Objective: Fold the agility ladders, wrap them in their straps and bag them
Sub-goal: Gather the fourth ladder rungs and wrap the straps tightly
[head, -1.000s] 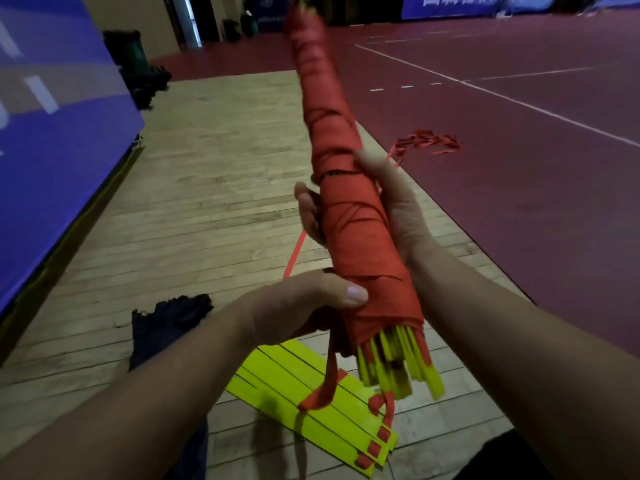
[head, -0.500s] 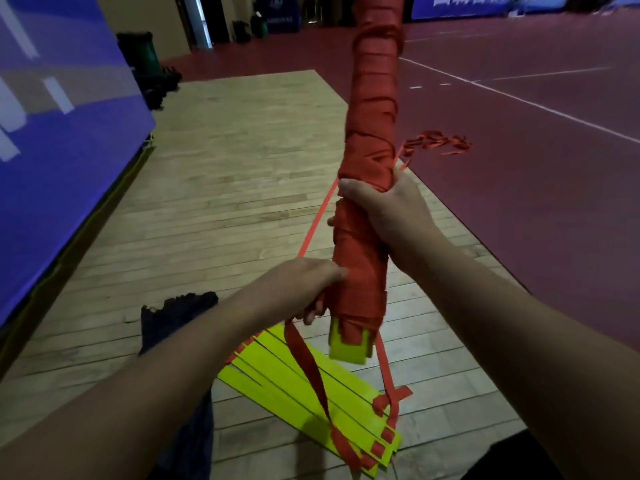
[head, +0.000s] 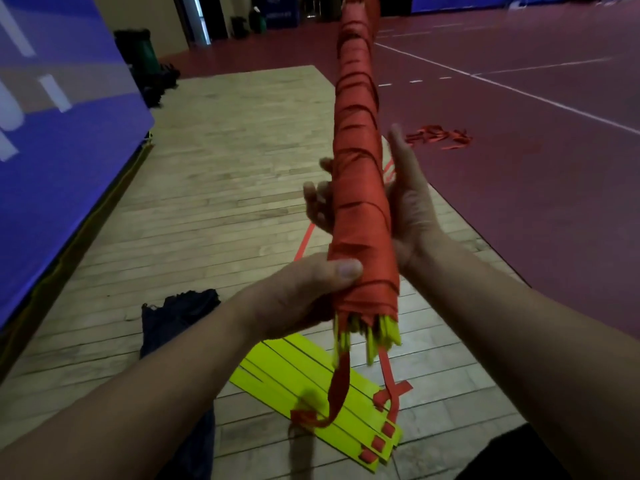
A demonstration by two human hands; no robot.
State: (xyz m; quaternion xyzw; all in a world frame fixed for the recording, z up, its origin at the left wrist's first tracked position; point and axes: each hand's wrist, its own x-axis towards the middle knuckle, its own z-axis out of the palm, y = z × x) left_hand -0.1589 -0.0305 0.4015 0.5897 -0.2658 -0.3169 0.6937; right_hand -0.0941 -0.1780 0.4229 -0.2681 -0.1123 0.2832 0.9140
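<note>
Wrapped ladder (head: 360, 188) lengthwise, pointing away

We hold the wrapped ladder bundle (head: 360, 216) tilted steeply upward, away from us. Red strap (head: 356, 116) winds round its full length. Yellow rung ends (head: 388, 332) protrude at the lower end, with two strap tails (head: 337, 386) hanging. A second ladder (head: 294, 372) lies folded flat on the wooden floor (head: 225, 168) beneath. The dark bag (head: 176, 317) lies crumpled to its left.
</note>
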